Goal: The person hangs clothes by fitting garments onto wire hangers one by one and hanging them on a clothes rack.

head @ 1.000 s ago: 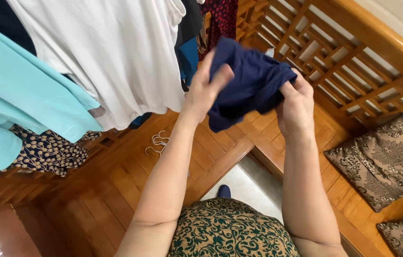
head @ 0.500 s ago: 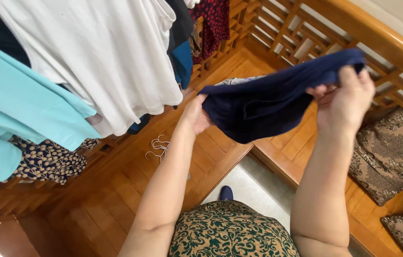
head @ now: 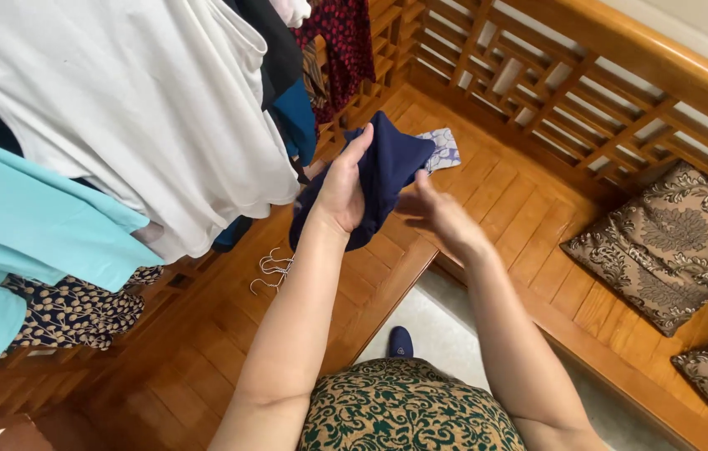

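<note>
The person's left hand [head: 341, 196] holds a dark blue garment [head: 383, 171] up at chest height, over the wooden platform [head: 487, 196] below. Its fingers are closed around the bunched cloth, with the thumb side toward the camera, so the fabric hangs folded over the hand instead of spreading out. The right hand [head: 441, 217] is just beside the garment, its fingers apart and stretched toward the lower fold. It touches or nearly touches the cloth, but no firm grip shows. Gathered this way, the soft cloth stays together and off the floor.

To the left, a white shirt [head: 128, 108] and a light blue top [head: 28, 225] hang from above, with darker clothes behind them, so hanging laundry fills that side. A few wire hangers [head: 270, 267] lie on the wooden platform beneath them. A small patterned cloth [head: 444, 149] lies on the boards just beyond the blue garment. Two brown patterned cushions [head: 671, 242] lie to the right, near the slatted wooden rail [head: 588, 92].
</note>
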